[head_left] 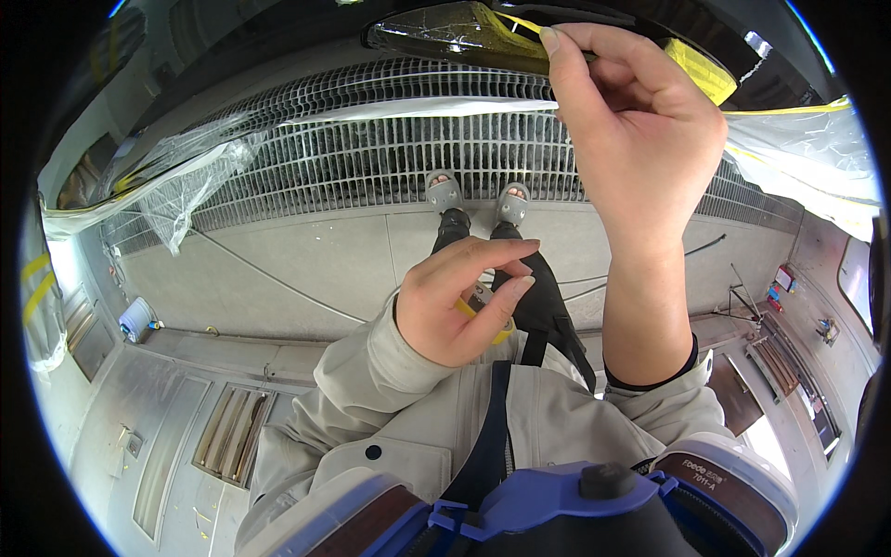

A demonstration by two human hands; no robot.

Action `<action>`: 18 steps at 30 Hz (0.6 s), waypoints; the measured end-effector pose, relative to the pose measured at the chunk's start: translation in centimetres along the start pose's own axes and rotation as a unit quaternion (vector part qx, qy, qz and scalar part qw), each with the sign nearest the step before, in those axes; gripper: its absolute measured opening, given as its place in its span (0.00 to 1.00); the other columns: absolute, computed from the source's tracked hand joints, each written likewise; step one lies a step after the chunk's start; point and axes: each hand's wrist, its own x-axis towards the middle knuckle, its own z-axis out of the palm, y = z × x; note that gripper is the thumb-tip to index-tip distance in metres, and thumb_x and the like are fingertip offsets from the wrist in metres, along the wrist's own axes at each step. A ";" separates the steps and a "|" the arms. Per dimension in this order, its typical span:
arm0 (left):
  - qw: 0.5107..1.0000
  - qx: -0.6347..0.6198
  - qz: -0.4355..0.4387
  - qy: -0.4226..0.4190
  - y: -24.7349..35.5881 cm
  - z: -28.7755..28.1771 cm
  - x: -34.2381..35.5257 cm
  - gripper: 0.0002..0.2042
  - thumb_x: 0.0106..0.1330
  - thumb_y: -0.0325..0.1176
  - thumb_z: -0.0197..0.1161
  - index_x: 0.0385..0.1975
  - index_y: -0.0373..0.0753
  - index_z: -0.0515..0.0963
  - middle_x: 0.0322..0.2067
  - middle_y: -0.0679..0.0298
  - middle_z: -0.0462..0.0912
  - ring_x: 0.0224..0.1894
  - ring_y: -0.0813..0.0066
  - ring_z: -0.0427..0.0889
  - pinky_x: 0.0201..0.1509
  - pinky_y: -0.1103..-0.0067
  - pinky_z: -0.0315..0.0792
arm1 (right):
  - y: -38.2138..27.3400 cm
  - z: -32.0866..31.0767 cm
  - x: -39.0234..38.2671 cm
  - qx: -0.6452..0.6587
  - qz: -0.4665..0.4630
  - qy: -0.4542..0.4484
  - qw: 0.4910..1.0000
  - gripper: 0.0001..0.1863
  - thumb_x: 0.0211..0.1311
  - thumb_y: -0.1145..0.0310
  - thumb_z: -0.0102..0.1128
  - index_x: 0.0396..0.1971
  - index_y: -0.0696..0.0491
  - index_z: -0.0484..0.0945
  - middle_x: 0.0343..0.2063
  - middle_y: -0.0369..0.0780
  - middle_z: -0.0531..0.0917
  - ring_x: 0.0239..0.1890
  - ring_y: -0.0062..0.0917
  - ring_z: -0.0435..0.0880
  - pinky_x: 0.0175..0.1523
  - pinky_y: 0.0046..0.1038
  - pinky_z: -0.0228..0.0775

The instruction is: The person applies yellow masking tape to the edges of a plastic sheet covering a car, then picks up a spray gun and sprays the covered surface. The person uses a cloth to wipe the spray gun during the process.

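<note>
My right hand point(640, 121) is raised in front of a glossy black car panel point(780, 65), thumb and forefinger closed on a thin strip of yellow masking tape point(522, 22). The strip runs along the edge of a dark, lamp-shaped recess point(455, 32) in the panel. A wider yellow tape patch point(701, 72) sticks to the panel just right of that hand. Lower down, in front of my body, my left hand point(455, 297) curls around a roll of yellow tape point(502, 332). Its thumb and forefinger tips are apart, and the palm hides much of the roll.
Clear plastic sheeting point(186, 176) hangs at the left, with more sheeting point(803, 153) at the right. A floor grate point(371, 153) lies under my feet. A hose or cable point(278, 269) crosses the floor behind me. A thin metal stand point(742, 297) is near the right wall.
</note>
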 end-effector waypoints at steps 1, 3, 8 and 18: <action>1.000 -0.002 -0.004 0.001 0.0 0.0 -0.1 0.16 0.70 0.25 0.69 0.57 0.36 0.84 0.40 0.62 0.90 0.24 0.86 0.73 0.27 0.85 0.61 | 0.0 0.0 0.0 0.002 -0.001 0.001 1.000 0.06 0.65 0.75 0.76 0.40 0.57 0.92 0.22 0.31 0.88 0.24 0.06 0.80 0.31 0.11 0.69; 1.000 -0.003 -0.003 0.002 0.0 0.1 -0.1 0.16 0.70 0.25 0.69 0.57 0.36 0.84 0.41 0.62 0.90 0.24 0.86 0.74 0.27 0.85 0.61 | 0.0 0.0 0.0 0.000 0.002 0.001 1.000 0.06 0.65 0.75 0.76 0.40 0.57 0.92 0.23 0.31 0.88 0.24 0.06 0.80 0.31 0.11 0.70; 1.000 0.000 0.006 0.003 -0.1 0.0 0.0 0.16 0.70 0.25 0.69 0.57 0.36 0.84 0.40 0.62 0.90 0.25 0.86 0.76 0.28 0.85 0.61 | 0.0 -0.1 0.0 -0.007 -0.002 0.001 1.000 0.06 0.65 0.75 0.76 0.40 0.57 0.92 0.23 0.31 0.88 0.24 0.06 0.80 0.31 0.11 0.70; 1.000 0.008 -0.013 0.005 0.3 -0.2 0.0 0.18 0.67 0.24 0.70 0.57 0.38 0.84 0.36 0.62 0.89 0.25 0.75 0.77 0.27 0.79 0.68 | -0.2 0.0 0.0 -0.015 -0.003 0.000 1.000 0.06 0.65 0.75 0.76 0.40 0.58 0.92 0.23 0.31 0.88 0.24 0.06 0.80 0.32 0.11 0.70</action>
